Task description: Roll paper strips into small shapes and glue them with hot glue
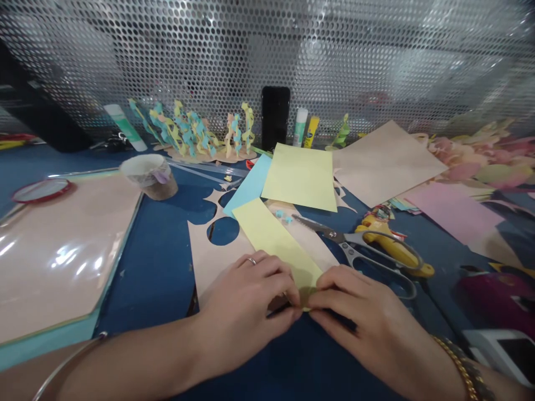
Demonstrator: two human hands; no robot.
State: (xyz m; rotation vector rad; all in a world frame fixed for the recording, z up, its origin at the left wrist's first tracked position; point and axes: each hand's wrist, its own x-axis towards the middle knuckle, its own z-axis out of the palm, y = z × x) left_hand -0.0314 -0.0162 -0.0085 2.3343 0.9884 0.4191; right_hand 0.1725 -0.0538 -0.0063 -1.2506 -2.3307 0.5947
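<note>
A long strip of yellow paper (pixel 288 239) slants toward me across the table, its near end pinched between both hands. My left hand (pixel 254 295) closes thumb and fingers on the left side of that end. On the right side, my right hand (pixel 359 306) grips it the same way, close to the left fingertips. Whether the edge is folded there I cannot tell. Under the strip lies a pale pink sheet (pixel 204 245) with round holes cut out. Grey-handled scissors (pixel 351 245) rest just beyond my right hand, with tiny blue paper bits (pixel 284 217) near their tips.
A yellow sheet (pixel 301 175) overlaps a blue one (pixel 251 184). A paper cup (pixel 152 175) and a plastic-sleeved paper stack (pixel 62 256) are at left. Behind stand curled paper pieces (pixel 192 131), a phone (pixel 276 117) and glue sticks (pixel 300 128). Pink sheets (pixel 455 214) lie right.
</note>
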